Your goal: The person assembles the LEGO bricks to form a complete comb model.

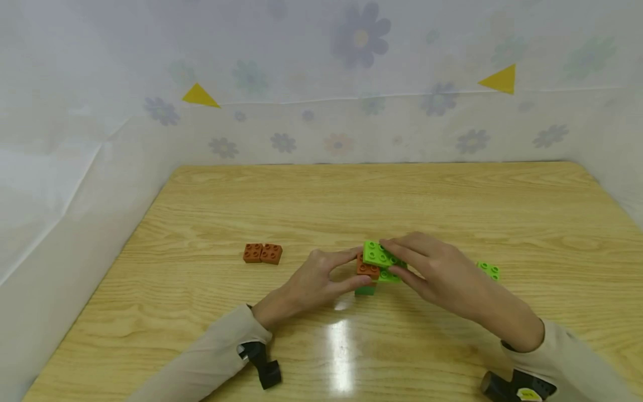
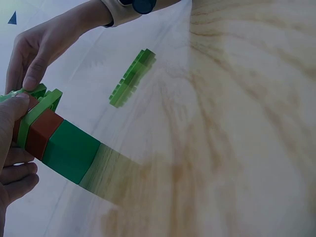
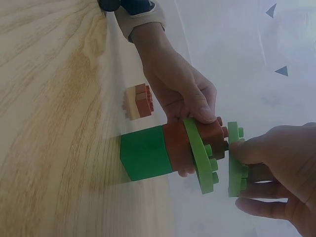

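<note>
A small stack of toy building bricks stands on the table between both hands: a dark green block (image 3: 145, 153) at the bottom, a brown brick (image 3: 175, 148), a light green plate (image 3: 200, 160) jutting out to the right, and another brown brick (image 3: 207, 137) on top. My left hand (image 1: 311, 282) grips the upper brown brick from the left, thumb at the near side and fingers at the far side. With the thumb and fingers of my right hand (image 1: 442, 273), I pinch a second light green plate (image 3: 234, 173) just over the top studs; whether it touches them I cannot tell.
Two brown bricks (image 1: 262, 254) lie side by side at the left of the wooden table (image 1: 321, 206). Behind my right wrist sits another light green piece (image 1: 489, 271), partly hidden. A flower-patterned sheet (image 1: 301, 128) hangs beyond the table's back edge.
</note>
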Motion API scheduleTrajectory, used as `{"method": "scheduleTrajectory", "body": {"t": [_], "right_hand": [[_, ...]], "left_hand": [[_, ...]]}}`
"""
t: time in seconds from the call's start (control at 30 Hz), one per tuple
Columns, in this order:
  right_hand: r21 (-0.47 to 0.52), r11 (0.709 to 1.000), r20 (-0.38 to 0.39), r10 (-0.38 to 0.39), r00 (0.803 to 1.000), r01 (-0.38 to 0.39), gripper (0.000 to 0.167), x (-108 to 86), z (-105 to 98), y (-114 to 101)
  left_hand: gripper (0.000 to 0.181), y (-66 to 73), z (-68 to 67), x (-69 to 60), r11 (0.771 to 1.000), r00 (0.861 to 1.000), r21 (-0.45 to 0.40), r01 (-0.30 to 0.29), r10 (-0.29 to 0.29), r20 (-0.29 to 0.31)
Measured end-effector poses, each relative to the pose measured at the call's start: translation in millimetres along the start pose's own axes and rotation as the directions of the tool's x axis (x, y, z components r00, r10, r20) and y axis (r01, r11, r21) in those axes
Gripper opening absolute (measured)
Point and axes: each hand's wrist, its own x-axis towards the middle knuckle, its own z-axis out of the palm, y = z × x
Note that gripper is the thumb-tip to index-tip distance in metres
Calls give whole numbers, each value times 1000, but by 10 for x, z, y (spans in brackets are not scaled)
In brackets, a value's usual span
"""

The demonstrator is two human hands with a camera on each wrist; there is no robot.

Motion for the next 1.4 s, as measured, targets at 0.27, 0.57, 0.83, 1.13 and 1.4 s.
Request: {"method": "scheduleTrajectory", "body": {"t": [0.27,0.57,0.83,1.13,1.4], "right_hand": [[27,1000,9,-5,1000,4,52,12,8,-25],[23,1000,22,-13,1000,12,53,14,16,-66],[-13,1000,44,-23,999,24,55,19,30,-82],[-41,999,68,-26,997,29,55,51,29,-89],[-20,1000,60,-22,998,23,55,39,9,-86]], "left_hand": [[52,-8,6,3,1000,1000,-18,-12,12,9],[51,-13,7,-3,1000,1000,5,-17,17,-1],[51,1,8,-9,1000,1000,16,1,-1,-1],[56,98,-152,-65,935,971,298,-193,226,-80],[54,212,-183,-65,732,886,521,-439,450,115]]}}
